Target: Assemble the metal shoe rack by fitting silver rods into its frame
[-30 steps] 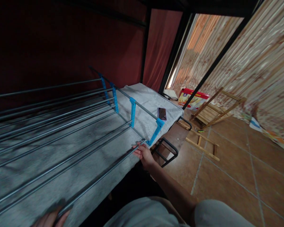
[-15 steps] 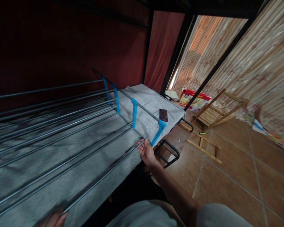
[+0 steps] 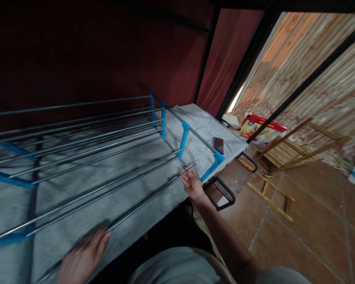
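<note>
A loose grey metal tube (image 3: 144, 200) runs slantwise along the near side of a rack. My right hand (image 3: 193, 183) grips it close to its far end, which sticks out past the fingers beside a blue plastic bracket (image 3: 212, 166). Lower left, my left hand (image 3: 84, 252) is wrapped around the same tube. The rack (image 3: 106, 140) has several parallel grey rods set in blue brackets at both ends, and it rests on a grey blanket (image 3: 130, 177). Whether the tube's end touches the bracket I cannot tell.
A dark phone (image 3: 218, 145) lies on the blanket's right part. Black metal rails (image 3: 221, 193) jut from the bed's edge. On the tiled floor (image 3: 310, 213) are a wooden frame (image 3: 269, 199), a wooden stool (image 3: 301, 144) and a red-and-yellow box (image 3: 263, 128). A dark red wall stands behind.
The view has swung left, so the rack's left brackets and more of my left hand now show. The tube's far end now projects further beyond my right hand. Both hands stay on it.
</note>
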`<action>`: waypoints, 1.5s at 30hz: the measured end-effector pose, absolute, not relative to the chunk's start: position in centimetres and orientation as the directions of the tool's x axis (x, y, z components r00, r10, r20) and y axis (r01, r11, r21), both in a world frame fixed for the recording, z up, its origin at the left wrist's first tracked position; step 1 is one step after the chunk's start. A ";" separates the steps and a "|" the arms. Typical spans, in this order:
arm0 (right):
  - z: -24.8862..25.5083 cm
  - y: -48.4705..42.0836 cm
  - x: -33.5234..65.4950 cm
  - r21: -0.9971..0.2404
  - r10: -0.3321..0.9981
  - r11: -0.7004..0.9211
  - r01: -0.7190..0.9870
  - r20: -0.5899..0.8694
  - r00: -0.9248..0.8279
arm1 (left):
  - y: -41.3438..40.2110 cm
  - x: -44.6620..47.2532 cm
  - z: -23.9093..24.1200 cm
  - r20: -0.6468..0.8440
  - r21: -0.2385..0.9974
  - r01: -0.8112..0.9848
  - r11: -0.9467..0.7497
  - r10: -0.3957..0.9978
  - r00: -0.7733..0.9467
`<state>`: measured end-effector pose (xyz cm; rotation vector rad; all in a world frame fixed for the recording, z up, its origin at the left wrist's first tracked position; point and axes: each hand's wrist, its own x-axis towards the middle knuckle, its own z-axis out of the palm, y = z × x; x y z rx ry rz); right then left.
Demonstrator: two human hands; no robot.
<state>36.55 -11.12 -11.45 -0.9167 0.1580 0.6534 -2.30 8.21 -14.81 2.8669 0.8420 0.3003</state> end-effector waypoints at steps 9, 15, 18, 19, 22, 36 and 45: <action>-14.2 -10.1 32.6 -0.683 0.602 0.240 -0.690 -0.453 0.658 | 5.3 1.4 -12.3 0.244 0.115 0.575 -0.810 0.584 0.774; -15.1 -11.0 34.7 -0.717 0.536 0.250 -0.650 -0.457 0.710 | 4.6 -1.3 -12.3 0.226 0.138 0.719 -0.681 0.728 0.647; -15.6 -11.5 35.4 -0.751 0.526 0.213 -0.625 -0.451 0.721 | 4.2 -2.2 -12.1 0.223 0.124 0.761 -0.636 0.766 0.603; -15.8 -11.6 35.4 -0.760 0.532 0.194 -0.620 -0.450 0.717 | 4.0 -2.3 -12.0 0.220 0.121 0.767 -0.630 0.770 0.598; -16.1 -11.9 35.3 -0.778 0.545 0.165 -0.606 -0.440 0.714 | 3.5 -2.0 -12.1 0.207 0.108 0.763 -0.637 0.765 0.609; -16.8 -11.4 34.1 -0.799 0.624 0.097 -0.594 -0.416 0.662 | 2.0 2.3 -12.3 0.132 0.079 0.683 -0.726 0.687 0.715; -16.7 -11.4 34.0 -0.810 0.642 0.090 -0.580 -0.398 0.656 | 2.6 2.1 -12.1 0.132 0.096 0.674 -0.732 0.681 0.720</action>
